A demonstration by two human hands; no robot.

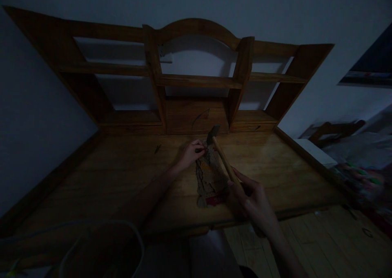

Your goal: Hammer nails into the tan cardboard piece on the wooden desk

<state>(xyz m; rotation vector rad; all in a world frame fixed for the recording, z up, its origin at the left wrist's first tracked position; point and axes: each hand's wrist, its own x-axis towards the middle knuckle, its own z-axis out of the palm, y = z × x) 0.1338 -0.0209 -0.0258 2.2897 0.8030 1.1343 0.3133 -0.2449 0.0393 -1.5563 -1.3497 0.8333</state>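
Note:
My right hand [249, 196] is wrapped round the wooden handle of a hammer [225, 159]. Its dark metal head is tilted up over the far end of a flat, ragged-edged brown piece [211, 174], which looks like cardboard or bark with a red patch at its near end. At that far end my left hand [192, 152] pinches with thumb and fingers beside the hammer head. Whatever lies between those fingertips is too small and dark to make out.
The scene is dim. A wooden desk [131, 159] holds a small dark object [157, 148] left of my hands. Wooden shelves [199, 81] stand along the back. A pale cable [134, 229] loops at the lower left. A chair [333, 131] and plastic-covered items are on the right.

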